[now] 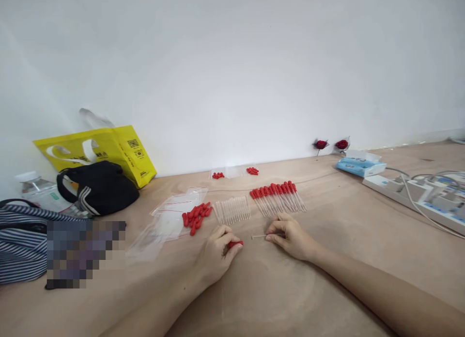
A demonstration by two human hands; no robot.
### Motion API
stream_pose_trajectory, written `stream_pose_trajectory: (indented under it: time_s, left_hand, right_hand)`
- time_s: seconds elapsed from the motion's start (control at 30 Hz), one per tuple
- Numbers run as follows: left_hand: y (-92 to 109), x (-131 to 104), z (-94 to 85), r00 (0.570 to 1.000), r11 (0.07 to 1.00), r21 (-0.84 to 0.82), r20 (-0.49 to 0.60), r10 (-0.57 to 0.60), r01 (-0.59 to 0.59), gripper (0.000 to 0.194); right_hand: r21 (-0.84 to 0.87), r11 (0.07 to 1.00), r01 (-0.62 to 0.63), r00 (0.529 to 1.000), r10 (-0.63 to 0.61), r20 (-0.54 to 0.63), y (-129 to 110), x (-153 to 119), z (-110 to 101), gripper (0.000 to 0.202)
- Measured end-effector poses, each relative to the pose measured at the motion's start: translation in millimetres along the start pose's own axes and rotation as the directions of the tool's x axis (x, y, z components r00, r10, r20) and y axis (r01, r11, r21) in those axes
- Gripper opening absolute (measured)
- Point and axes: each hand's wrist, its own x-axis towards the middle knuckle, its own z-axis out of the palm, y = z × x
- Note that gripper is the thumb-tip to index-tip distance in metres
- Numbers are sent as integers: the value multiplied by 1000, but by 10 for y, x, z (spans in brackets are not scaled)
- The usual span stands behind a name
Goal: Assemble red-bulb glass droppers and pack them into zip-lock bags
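Note:
Between the thumb and fingers of my left hand (220, 252) is a red rubber dropper bulb (235, 244), its end toward the right. My right hand (288, 237) pinches a thin clear glass tube (258, 237), which points left toward the bulb; a small gap separates the two. Beyond my hands lies a row of bare glass tubes (232, 210). To its right is a row of assembled droppers (278, 199), tubes with red bulbs on their far ends. A pile of loose red bulbs (196, 216) lies left of the tubes, beside clear plastic bags (174, 216).
Against the wall are small bags with red bulbs (252, 171). At left stand a yellow bag (136, 152), a black pouch (109, 189), a bottle (36, 189) and striped cloth (22, 245). At right are a tissue pack (359, 166), two dark red roses (341, 144) and power strips (399, 191) with cables.

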Motion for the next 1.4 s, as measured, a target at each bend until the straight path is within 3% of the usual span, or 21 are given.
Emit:
stream_pose_trajectory:
  time_s: [0.23,0.43,0.93,1.13,1.4]
  left_hand:
    - [4,21,-32,990,988,-71,-17,-137,135,9]
    - [14,15,-45,995,992,-81,34,-99,101,17]
    - [33,27,-43,996,995,-49,6,-85,85,17]
    - [67,10,-65,998,999,-15,58,35,-34,16]
    - [78,-15,-28,982,982,8,34,187,-187,20]
  right_hand:
    - [-156,987,45,996,-57,-70,-102,-16,12,11]
    - [-88,991,101,990,-109,-86,-247,-1,105,12]
    - [-76,972,221,973,-225,-45,-367,-20,193,16]
    - [-122,961,247,968,-241,64,-384,-9,116,21]
    - [-130,967,220,975,-214,60,-407,-13,141,20]
